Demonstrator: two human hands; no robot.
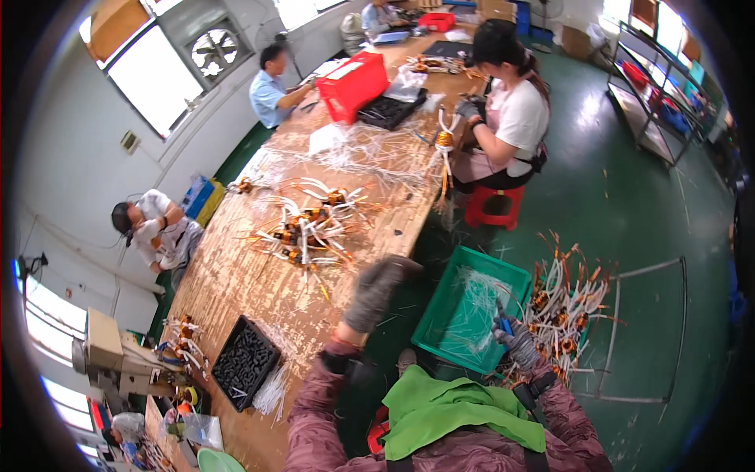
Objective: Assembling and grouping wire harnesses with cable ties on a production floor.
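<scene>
My right hand (519, 343), in a grey glove, is closed around blue-handled cutters (499, 321), whose tip points up over a green plastic tray (435, 318). Thin clear offcuts are strewn inside that tray. Right beside this hand, a heap of wire coils (562, 315) with white sleeved leads and bare copper ends rises from the floor side. My left hand (379, 293), also gloved, hovers at the table's near edge and is smeared by motion, so its fingers cannot be read. Closest to it on the table lies a pile of similar coils (307, 224).
A worn wooden table (244, 291) runs diagonally away. It carries a black tray of small dark parts (245, 363), a red bin (352, 85) and scattered clear strands (354, 149). A co-worker sits on a red stool (494, 206) across; others sit along the far side. A metal frame (684, 315) stands right.
</scene>
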